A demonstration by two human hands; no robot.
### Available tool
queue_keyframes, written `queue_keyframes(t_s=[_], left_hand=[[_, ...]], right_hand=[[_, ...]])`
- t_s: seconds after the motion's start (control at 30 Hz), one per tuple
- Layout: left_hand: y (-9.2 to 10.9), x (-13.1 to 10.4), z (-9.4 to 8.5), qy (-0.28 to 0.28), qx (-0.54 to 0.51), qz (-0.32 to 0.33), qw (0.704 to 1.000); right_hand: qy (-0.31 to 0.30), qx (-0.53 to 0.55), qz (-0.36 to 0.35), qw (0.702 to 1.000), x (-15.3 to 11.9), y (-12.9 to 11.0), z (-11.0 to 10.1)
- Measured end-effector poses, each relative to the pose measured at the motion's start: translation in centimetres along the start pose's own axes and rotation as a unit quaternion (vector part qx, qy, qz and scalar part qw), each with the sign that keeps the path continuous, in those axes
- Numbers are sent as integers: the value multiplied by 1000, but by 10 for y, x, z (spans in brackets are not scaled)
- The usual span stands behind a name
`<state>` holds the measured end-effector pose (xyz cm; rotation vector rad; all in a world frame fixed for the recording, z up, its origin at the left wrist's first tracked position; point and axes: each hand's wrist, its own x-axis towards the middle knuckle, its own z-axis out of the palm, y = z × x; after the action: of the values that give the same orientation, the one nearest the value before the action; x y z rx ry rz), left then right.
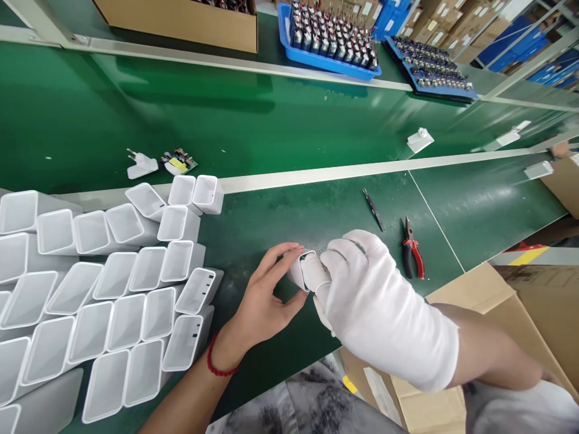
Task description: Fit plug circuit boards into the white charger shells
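Gloved right hand [362,286], curled, though its exact grip I cannot tell, should work gently at the mouth of the white casing [296,274], at its nine o'clock, which the bare left hand [266,293] pinches from eight o'clock.

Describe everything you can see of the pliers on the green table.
The pliers have slender, dark, metal-looking jaws, a mostly black grip and a mostly red grip, perhaps plastic or rubber. They lie on the green tabletop, right of a slim dark tool, tips toward the far edge, grips spread apart. Nothing is holding them.
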<state>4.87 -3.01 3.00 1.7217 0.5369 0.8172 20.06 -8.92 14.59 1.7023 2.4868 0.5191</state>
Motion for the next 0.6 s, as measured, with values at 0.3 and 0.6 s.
queue_keyframes(t_s=[0.3, 0.6], left_hand=[[4, 0, 0, -5, -73, -28, 997], [4, -2, 2, -4, -45, 8, 999]], right_hand=[[-50, 9, -2, 999, -5, 7, -13], [-72, 31, -12, 997, 7, 2, -18]])
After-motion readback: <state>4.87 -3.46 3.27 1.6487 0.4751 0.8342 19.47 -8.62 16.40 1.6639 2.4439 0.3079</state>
